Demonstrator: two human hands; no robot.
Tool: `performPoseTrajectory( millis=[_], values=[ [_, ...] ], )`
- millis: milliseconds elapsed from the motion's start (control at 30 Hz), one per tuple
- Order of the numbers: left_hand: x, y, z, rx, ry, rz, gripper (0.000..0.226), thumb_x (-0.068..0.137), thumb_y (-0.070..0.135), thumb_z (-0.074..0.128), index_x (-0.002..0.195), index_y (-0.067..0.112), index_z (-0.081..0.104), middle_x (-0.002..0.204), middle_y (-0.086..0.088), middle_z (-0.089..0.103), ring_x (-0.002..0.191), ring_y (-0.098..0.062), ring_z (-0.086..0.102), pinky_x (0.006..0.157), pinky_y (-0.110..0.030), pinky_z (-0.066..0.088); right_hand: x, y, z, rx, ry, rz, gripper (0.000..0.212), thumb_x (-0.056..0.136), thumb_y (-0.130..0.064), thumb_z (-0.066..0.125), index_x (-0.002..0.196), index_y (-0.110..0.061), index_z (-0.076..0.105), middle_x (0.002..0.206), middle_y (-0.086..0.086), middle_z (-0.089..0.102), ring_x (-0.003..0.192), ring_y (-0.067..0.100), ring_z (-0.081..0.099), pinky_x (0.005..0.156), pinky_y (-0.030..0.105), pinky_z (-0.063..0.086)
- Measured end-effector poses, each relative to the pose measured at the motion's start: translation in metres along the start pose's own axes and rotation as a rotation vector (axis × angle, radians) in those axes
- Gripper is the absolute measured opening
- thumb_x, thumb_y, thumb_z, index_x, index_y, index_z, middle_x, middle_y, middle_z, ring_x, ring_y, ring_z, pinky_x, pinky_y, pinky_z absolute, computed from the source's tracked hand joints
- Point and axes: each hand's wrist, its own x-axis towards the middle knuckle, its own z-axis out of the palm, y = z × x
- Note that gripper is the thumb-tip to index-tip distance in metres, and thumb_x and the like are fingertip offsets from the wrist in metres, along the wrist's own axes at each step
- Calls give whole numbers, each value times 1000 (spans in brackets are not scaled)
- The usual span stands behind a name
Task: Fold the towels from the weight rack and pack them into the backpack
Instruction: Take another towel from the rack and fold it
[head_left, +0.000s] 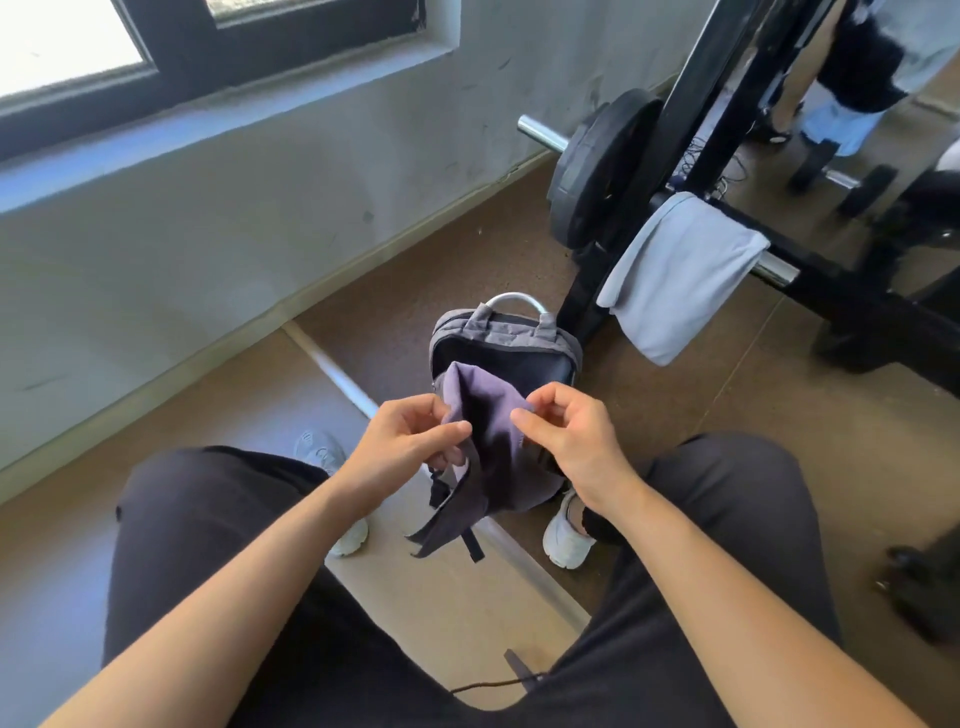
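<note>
A purple towel (488, 447) hangs between my hands above the floor. My left hand (402, 441) pinches its left edge and my right hand (563, 434) pinches its right edge, so the cloth sags in a fold between them. Behind the towel a grey and black backpack (506, 345) stands on the floor, its lower part hidden by the cloth. A light blue towel (675, 275) is draped over a chrome bar of the black weight rack (691, 130) at the upper right.
I sit with my knees apart, white shoes (569, 535) on the brown floor. A weight plate (597, 166) hangs on the rack and a dumbbell (841, 179) lies behind it. A grey wall (234, 218) with a window runs along the left.
</note>
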Motion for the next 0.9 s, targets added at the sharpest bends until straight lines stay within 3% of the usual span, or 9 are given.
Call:
performPoseTrajectory(
  millis=[100, 200, 300, 433, 533, 600, 700, 800, 900],
  values=[
    [-1, 0, 7, -12, -57, -5, 17, 96, 11, 71, 83, 3, 64, 76, -11, 73, 75, -19, 74, 66, -22, 54, -5, -3, 11, -37, -107, -42, 7, 90, -11, 74, 93, -6, 69, 82, 11, 70, 75, 18, 66, 71, 28, 54],
    [-1, -1, 10, -4, -86, -8, 18, 95, 12, 73, 87, -4, 69, 86, -25, 73, 81, -21, 72, 70, -23, 56, -7, -2, 16, -64, -194, -71, 10, 90, -9, 72, 94, -17, 69, 85, -1, 73, 82, 15, 69, 76, 27, 57],
    [-1, -3, 7, -22, -88, -11, 18, 94, 13, 73, 89, -3, 75, 82, -21, 73, 78, -18, 67, 74, -27, 55, -6, -1, 17, -112, -255, -94, 21, 84, -10, 79, 101, -14, 67, 90, 0, 72, 87, 15, 70, 81, 30, 59],
    [2, -7, 3, 21, -138, 5, 19, 99, 12, 65, 92, 3, 80, 83, -16, 75, 78, -15, 63, 75, -27, 52, -6, 4, 22, -217, -198, -138, 32, 76, -14, 87, 93, -14, 61, 82, 1, 64, 72, 4, 58, 68, 19, 51],
    [0, -5, 2, 15, -186, -1, 19, 97, 9, 62, 98, 3, 80, 90, -18, 78, 80, -20, 70, 75, -26, 54, -1, 6, 21, -188, -184, -126, 25, 78, -12, 85, 89, -13, 63, 77, -3, 64, 72, 3, 59, 69, 19, 51],
    [0, -3, -3, 45, -138, 28, 23, 87, 7, 60, 96, 7, 81, 89, -14, 80, 79, -22, 73, 69, -23, 53, 5, 7, 16, -156, -203, -100, 17, 82, -10, 82, 91, -12, 67, 81, 0, 69, 77, 6, 65, 74, 21, 53],
    [10, -6, -18, 130, 114, 79, 25, 75, 2, 61, 90, 15, 76, 79, -5, 77, 67, -13, 68, 62, -18, 47, 10, 4, 7, -111, -253, -50, 10, 89, -7, 74, 95, -10, 68, 93, 4, 74, 94, 15, 71, 85, 31, 58],
    [22, -19, -31, 233, 247, 2, 52, 62, 17, 65, 112, 31, 65, 101, 0, 68, 85, -11, 62, 71, -18, 48, 10, -2, -3, -39, -302, 1, 8, 93, -4, 68, 99, -5, 63, 88, 3, 72, 89, 14, 69, 85, 29, 54],
    [28, -29, -34, 197, 44, -233, 105, 52, 38, 83, 149, 23, 44, 134, -3, 61, 120, -18, 61, 93, -25, 50, 10, -6, -11, 105, -351, 38, 7, 95, 1, 62, 100, -2, 57, 81, 1, 64, 83, 11, 62, 80, 23, 51]
  ],
)
